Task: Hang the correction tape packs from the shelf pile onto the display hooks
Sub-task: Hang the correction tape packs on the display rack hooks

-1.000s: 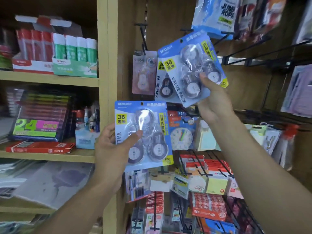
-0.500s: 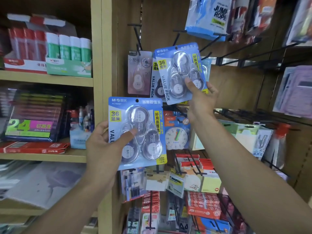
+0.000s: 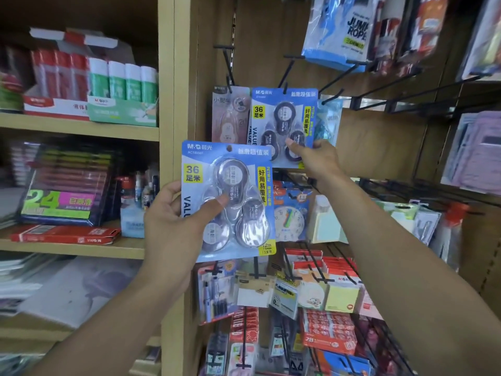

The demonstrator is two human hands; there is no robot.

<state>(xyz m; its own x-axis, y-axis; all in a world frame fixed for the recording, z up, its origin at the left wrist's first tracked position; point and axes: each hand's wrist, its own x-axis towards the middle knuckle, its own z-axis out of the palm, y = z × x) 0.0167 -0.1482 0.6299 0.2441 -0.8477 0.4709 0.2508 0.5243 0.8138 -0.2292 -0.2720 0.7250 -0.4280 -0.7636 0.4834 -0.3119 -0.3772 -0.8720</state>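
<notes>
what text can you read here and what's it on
"M&G", "36" and "VALU": pack held by the left hand
"M&G", "36" and "VALUE": pack held by the right hand at the hook
"JUMP ROPE", partly cut off: blue bag
"24": dark box
"2B": red pack
Glue stick boxes and other small print: too blurred.

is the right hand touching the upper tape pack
Touching. The head view shows the right hand pinching the lower right corner of the upper tape pack, thumb lying across its blister front, while the pack hangs at the hook.
</notes>
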